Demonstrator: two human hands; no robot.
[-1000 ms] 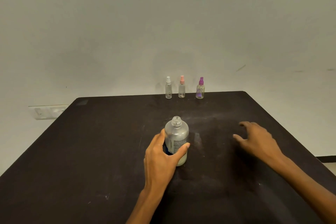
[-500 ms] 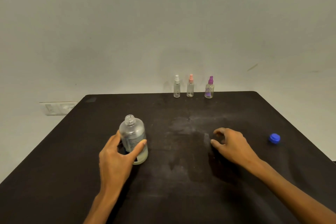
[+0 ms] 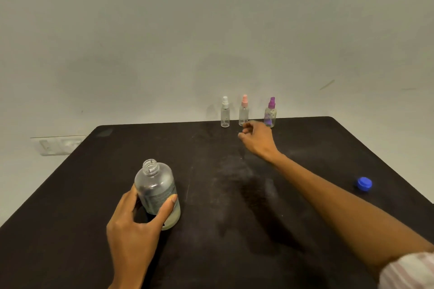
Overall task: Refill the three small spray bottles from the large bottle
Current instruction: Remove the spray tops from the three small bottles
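Head view: right hand [image 3: 257, 139] overlaps pink-capped spray bottle's [image 3: 243, 111] base; contact unclear.

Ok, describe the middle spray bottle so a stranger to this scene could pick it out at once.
Look to the far edge of the black table, against the wall, where three small clear spray bottles stand in a row. It is the middle one, the pink-capped bottle, just beyond the right hand. Its neighbours are the white-capped bottle on the left and the purple-capped bottle on the right.
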